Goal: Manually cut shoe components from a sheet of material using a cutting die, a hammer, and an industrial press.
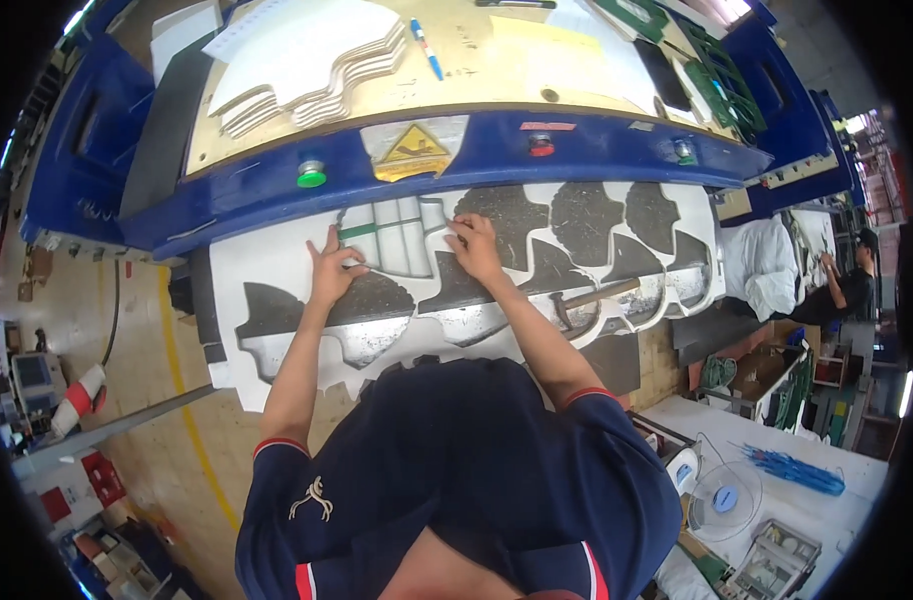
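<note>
A steel-edged cutting die (pixel 401 246) with inner ribs and a green bar lies on the white sheet material (pixel 269 238), below the blue press beam. My left hand (pixel 331 272) is at its left side, thumb and fingers curled on the lower left edge. At the die's right edge, my right hand (pixel 474 248) grips with bent fingers. Curved cut-outs in the sheet show a dark, scuffed surface (pixel 507 222) to the right and nearer me. A hammer (pixel 589 296) lies across the cut-outs to the right of my right forearm.
The blue press beam (pixel 477 150) runs across just beyond my hands, with a green button (pixel 312 174) and a red button (pixel 543 145). Stacked white cut pieces (pixel 317 70) and a pen (pixel 427 50) lie on top. Another person (pixel 861 280) works at far right.
</note>
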{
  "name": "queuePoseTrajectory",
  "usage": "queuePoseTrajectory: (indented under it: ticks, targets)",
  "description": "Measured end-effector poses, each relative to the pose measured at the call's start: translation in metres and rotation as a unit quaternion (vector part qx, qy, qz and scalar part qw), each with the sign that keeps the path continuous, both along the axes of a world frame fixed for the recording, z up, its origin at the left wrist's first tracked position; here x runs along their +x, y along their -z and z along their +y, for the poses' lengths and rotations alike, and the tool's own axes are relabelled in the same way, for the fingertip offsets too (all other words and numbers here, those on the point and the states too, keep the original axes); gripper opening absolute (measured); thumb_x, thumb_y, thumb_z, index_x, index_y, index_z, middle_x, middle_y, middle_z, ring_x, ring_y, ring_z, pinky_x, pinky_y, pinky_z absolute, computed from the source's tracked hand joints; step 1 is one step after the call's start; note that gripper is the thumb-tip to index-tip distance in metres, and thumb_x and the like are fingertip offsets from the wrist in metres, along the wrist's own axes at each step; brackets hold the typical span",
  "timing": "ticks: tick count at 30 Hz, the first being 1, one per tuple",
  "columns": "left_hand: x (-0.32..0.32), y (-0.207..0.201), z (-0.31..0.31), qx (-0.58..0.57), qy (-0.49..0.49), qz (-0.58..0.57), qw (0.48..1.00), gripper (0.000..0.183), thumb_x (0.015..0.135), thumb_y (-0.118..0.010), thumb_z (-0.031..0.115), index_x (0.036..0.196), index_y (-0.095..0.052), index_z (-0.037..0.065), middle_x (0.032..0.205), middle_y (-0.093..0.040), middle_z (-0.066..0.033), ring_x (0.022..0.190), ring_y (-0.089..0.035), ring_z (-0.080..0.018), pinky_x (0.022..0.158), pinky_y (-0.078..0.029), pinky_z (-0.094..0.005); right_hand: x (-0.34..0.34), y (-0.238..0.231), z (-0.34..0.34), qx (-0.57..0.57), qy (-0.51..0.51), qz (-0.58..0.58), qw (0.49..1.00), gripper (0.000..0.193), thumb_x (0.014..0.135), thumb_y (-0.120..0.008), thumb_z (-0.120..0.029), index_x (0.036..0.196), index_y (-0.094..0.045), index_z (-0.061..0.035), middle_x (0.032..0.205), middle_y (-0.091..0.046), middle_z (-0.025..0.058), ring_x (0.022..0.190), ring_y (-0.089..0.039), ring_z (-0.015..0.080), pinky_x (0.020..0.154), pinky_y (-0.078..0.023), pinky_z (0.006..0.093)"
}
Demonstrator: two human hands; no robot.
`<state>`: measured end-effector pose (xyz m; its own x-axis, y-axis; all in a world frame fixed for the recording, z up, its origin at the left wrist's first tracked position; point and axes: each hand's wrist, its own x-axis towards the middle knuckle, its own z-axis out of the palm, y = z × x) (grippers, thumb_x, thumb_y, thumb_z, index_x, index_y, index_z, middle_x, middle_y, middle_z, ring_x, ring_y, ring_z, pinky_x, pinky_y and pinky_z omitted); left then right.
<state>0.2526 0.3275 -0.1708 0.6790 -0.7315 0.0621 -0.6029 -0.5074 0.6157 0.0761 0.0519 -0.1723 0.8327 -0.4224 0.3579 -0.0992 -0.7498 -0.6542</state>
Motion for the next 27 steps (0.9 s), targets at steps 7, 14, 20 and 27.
queuePoseTrajectory:
  ticks: [7,14,20,27]
  targets:
    - [-0.013,-0.002,-0.016,-0.019,0.018,-0.023,0.999,0.028,0.065,-0.087,0.028,0.087,-0.073,0.019,0.145,-0.043,-0.0291,0.146,-0.027,-0.0357,0.112,-0.003,-0.0708,-0.009,0.007,-0.011,0.029,0.033,-0.022,0.999,0.024,0.080,-0.077,-0.017,0.102,-0.076,-0.0065,0.106,-0.063,0.0088,0.100,-0.056,0.0283,0.090,-0.045,0.0391]
    - [-0.013,-0.008,-0.006,0.009,0.002,-0.002,1.000,0.024,0.067,-0.085,0.029,0.085,-0.072,0.020,0.149,-0.037,-0.0298,0.148,-0.024,-0.0352,0.111,0.000,-0.0723,-0.002,0.006,-0.002,0.041,0.018,-0.024,0.999,0.026,0.080,-0.078,-0.017,0.102,-0.076,-0.0052,0.109,-0.064,0.0080,0.101,-0.055,0.0271,0.092,-0.045,0.0373]
    - [-0.013,-0.007,-0.011,-0.010,0.010,-0.006,1.000,0.026,0.068,-0.084,0.029,0.089,-0.071,0.021,0.149,-0.038,-0.0279,0.148,-0.025,-0.0339,0.111,-0.001,-0.0724,-0.004,0.003,-0.004,0.050,0.037,-0.017,0.998,0.022,0.080,-0.077,-0.014,0.099,-0.076,-0.0037,0.108,-0.065,0.0078,0.102,-0.055,0.0264,0.090,-0.047,0.0356]
    - [-0.013,-0.007,-0.010,0.009,0.022,-0.001,1.000,0.024,0.069,-0.084,0.027,0.087,-0.070,0.020,0.150,-0.038,-0.0279,0.148,-0.025,-0.0334,0.110,0.000,-0.0721,-0.007,0.003,-0.002,0.072,0.037,-0.024,0.996,0.020,0.080,-0.077,-0.013,0.098,-0.076,-0.0031,0.106,-0.066,0.0079,0.099,-0.057,0.0259,0.088,-0.048,0.0351]
